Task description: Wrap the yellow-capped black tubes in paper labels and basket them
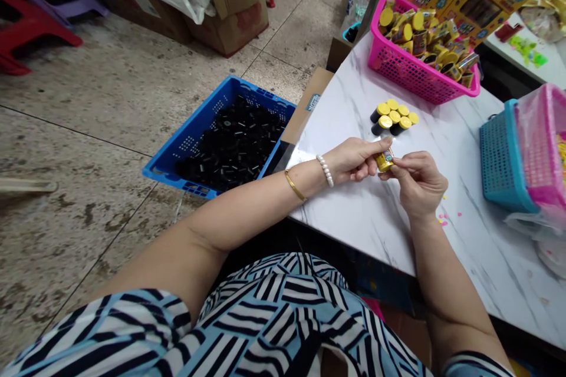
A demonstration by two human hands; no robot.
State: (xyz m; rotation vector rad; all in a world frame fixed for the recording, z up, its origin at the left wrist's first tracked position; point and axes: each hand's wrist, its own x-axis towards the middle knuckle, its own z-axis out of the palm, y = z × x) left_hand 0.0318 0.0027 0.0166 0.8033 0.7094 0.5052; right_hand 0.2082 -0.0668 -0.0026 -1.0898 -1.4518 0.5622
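Note:
Over the marble-patterned table (349,212), my left hand (356,160) grips a small yellow printed tube (384,160) between thumb and fingers. Opposite it, my right hand (420,179) pinches the tube's lower end, thumb and forefinger pressed together. Both hands are closed, and part of the tube is hidden behind the fingers. Just beyond them stands a tight cluster of several small black containers with yellow lids (393,117). A shiny clear film edge seems to show near the left thumb, too small to make out well.
A pink basket (424,79) heaped with yellow-labelled tubes stands at the table's back, before stacked yellow boxes (475,9). Right lies a blue basket (508,159) against a pink one (546,147). Left, below table height, a blue crate (190,189) holds black pieces. Pink bits dot the table.

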